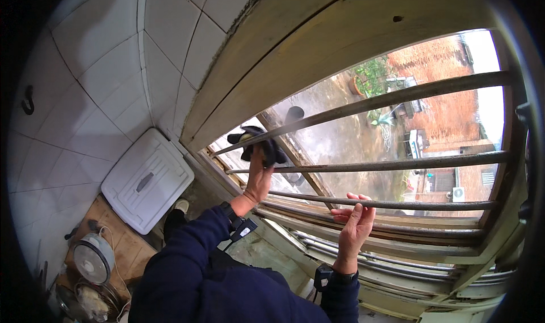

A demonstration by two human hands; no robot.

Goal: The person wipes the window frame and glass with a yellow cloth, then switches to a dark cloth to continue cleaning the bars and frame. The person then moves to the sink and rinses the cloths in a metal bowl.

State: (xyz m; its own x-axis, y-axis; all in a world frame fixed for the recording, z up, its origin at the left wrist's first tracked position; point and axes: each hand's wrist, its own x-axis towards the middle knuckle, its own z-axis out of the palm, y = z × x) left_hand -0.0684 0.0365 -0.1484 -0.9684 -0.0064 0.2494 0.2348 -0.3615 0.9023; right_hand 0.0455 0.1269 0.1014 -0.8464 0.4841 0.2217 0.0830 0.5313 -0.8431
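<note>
My left hand reaches between the metal window bars and presses a dark cloth near the lower corner of the window. The cloth is bunched and slightly blurred, with part of it behind a bar. My right hand is closed around one of the thinner bars farther to the right, fingers curled over it. Both wrists carry dark bands with small black devices. A wooden window frame, scuffed and yellowish, surrounds the bars.
A white plastic lid lies beside the tiled wall. Below it, a wooden surface holds a round appliance with a cord, and bagged items. A dark hook hangs on the tiles. Outside are potted plants and a brick wall.
</note>
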